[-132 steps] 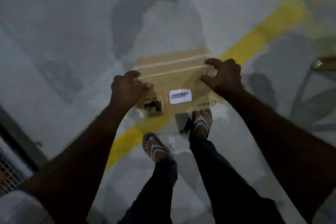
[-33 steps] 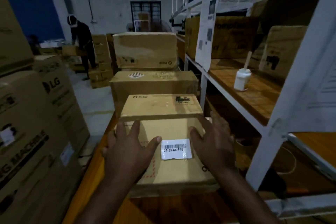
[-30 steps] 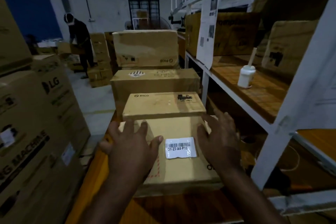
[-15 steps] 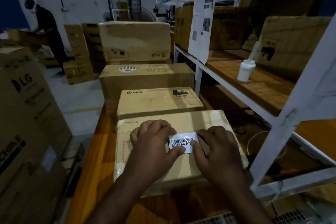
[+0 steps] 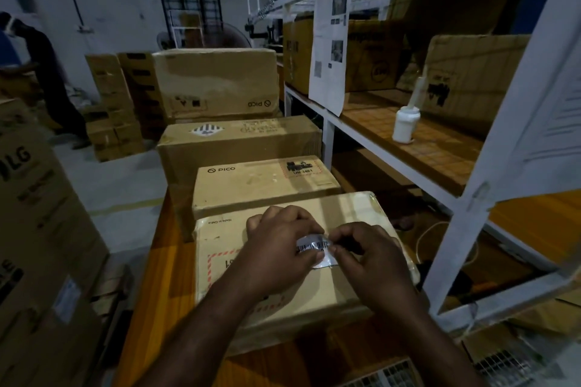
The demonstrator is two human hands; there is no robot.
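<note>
Left hand [image 5: 276,254] and right hand [image 5: 367,258] curled, pinching barcode label [image 5: 314,250] at opposite ends; long axis left-to-right across carton [image 5: 220,245] top, print facing up, partly lifted, wrinkled.

Two hands [image 5: 276,248] [image 5: 374,261], one barcode label [image 5: 314,247], one bottle [image 5: 405,124].
</note>
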